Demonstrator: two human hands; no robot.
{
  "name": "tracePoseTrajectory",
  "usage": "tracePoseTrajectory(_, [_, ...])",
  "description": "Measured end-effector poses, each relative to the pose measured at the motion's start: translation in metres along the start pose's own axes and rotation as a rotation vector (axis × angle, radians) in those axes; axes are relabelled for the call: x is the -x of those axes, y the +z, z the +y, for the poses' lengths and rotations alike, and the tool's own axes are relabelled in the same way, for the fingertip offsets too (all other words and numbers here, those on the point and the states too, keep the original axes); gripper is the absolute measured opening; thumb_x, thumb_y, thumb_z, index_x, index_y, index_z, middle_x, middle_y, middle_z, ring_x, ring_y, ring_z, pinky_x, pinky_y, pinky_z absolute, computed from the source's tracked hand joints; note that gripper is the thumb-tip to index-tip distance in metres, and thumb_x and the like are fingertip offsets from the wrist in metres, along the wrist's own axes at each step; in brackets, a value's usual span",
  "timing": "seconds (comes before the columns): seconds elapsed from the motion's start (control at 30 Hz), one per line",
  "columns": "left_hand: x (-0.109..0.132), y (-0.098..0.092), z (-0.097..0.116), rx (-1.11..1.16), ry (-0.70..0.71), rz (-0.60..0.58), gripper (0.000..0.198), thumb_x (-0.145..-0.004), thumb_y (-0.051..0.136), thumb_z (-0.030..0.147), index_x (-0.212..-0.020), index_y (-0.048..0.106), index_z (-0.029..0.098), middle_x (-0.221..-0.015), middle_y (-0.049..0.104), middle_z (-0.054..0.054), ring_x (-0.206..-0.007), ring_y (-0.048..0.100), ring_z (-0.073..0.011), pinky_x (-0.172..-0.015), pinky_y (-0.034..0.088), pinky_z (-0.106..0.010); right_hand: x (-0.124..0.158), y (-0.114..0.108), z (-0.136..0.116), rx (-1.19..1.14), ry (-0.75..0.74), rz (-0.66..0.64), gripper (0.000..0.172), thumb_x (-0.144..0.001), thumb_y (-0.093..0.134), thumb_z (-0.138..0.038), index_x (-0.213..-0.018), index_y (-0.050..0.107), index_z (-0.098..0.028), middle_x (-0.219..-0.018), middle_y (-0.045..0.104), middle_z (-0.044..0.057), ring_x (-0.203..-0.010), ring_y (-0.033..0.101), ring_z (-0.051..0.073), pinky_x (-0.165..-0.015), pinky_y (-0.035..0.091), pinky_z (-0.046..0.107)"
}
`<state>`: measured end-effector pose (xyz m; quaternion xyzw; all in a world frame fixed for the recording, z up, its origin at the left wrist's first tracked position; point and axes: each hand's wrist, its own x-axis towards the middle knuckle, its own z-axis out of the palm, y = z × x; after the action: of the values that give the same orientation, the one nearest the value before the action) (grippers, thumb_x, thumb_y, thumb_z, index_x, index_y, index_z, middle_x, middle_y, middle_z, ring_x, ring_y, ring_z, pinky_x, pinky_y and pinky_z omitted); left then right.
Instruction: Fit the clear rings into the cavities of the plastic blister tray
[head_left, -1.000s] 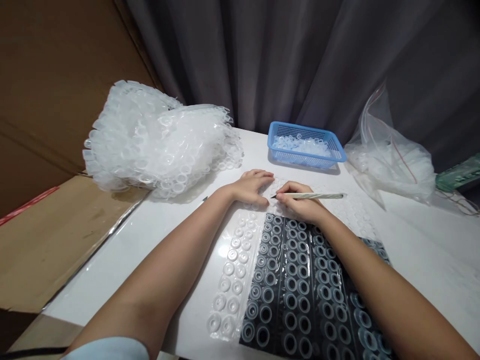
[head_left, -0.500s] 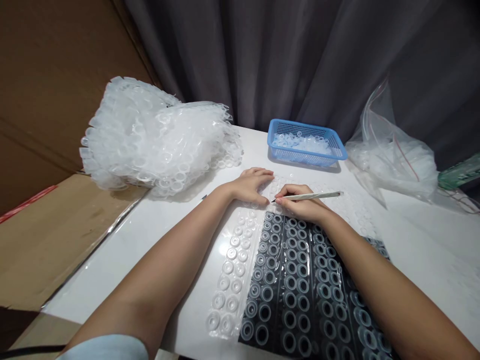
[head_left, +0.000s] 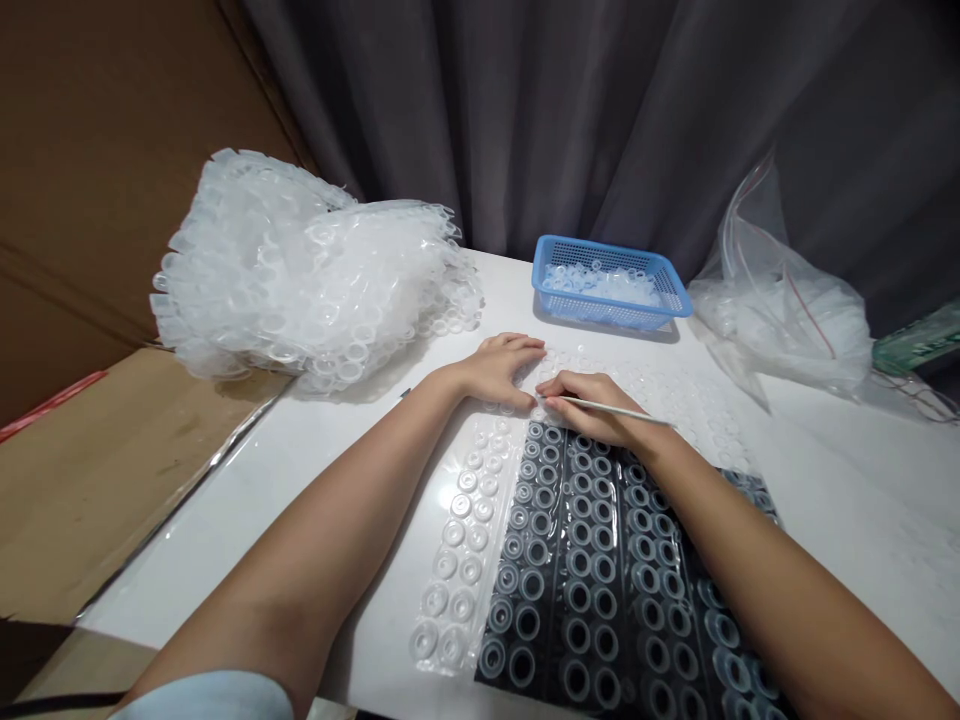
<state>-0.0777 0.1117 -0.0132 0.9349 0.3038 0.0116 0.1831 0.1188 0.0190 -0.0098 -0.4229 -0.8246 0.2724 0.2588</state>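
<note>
A clear, soft plastic sheet (head_left: 474, 545) with rows of moulded rings lies on the table, partly over a black backing (head_left: 551, 585). My left hand (head_left: 501, 372) rests flat on the sheet's far part, thumb apart from the fingers, holding nothing. Close by on the right, my right hand (head_left: 589, 400) pinches a slim, pale, pen-shaped tool (head_left: 622, 408). Its working end is down by the rings near my left thumb, and the tip is hidden by my fingers. Its back end points right, over my wrist.
A big heap of clear ringed sheets (head_left: 315, 280) stands at the back left, beside cardboard (head_left: 135, 470). A blue basket (head_left: 611, 308) with small clear rings is at the back. A clear plastic bag (head_left: 795, 310) sits right of it. A grey curtain (head_left: 495, 120) hangs behind.
My right hand has rolled and shifted slightly left, so the tool's back end has dropped lower. My left hand stays in place on the sheet.
</note>
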Motion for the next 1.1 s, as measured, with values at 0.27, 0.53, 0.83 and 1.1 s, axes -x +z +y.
tracePoseTrajectory(0.27, [0.001, -0.003, 0.003, -0.024, -0.017, -0.030, 0.089, -0.062, 0.064, 0.053, -0.139, 0.037, 0.018, -0.152, 0.027, -0.010, -0.138, 0.017, -0.0337, -0.113, 0.016, -0.048, -0.001, -0.009, 0.001, 0.044, 0.200, 0.368, 0.017, -0.090, 0.046, -0.033, -0.095, 0.057, -0.020, -0.091, 0.069, 0.008, -0.064, 0.063, 0.016, -0.063, 0.047, 0.031])
tracePoseTrajectory(0.53, [0.003, -0.012, 0.009, -0.016, -0.063, -0.178, 0.107, -0.055, 0.067, 0.056, -0.146, 0.025, 0.019, -0.157, 0.010, -0.011, -0.142, 0.005, -0.0357, -0.114, 0.012, -0.048, 0.016, -0.006, -0.006, -0.269, 0.287, 0.181, 0.021, -0.084, 0.056, -0.039, -0.086, 0.062, -0.019, -0.104, 0.068, 0.008, -0.069, 0.063, 0.015, -0.062, 0.049, 0.030])
tracePoseTrajectory(0.83, [0.004, -0.010, 0.004, -0.016, -0.040, -0.178, 0.114, -0.054, 0.068, 0.064, -0.147, 0.021, 0.020, -0.157, 0.007, -0.010, -0.142, 0.001, -0.0348, -0.115, 0.011, -0.046, 0.019, 0.008, -0.011, -0.309, 0.286, 0.120, 0.016, -0.078, 0.066, -0.035, -0.086, 0.070, -0.022, -0.086, 0.071, 0.002, -0.080, 0.065, 0.017, -0.072, 0.049, 0.030])
tracePoseTrajectory(1.1, [0.003, -0.008, 0.003, -0.024, -0.033, -0.184, 0.113, -0.055, 0.065, 0.066, -0.148, 0.019, 0.020, -0.157, 0.007, -0.009, -0.142, 0.001, -0.0335, -0.115, 0.009, -0.046, 0.019, 0.009, -0.009, -0.291, 0.302, 0.093, 0.016, -0.079, 0.066, -0.036, -0.089, 0.071, -0.024, -0.087, 0.072, 0.002, -0.080, 0.065, 0.018, -0.070, 0.049, 0.031])
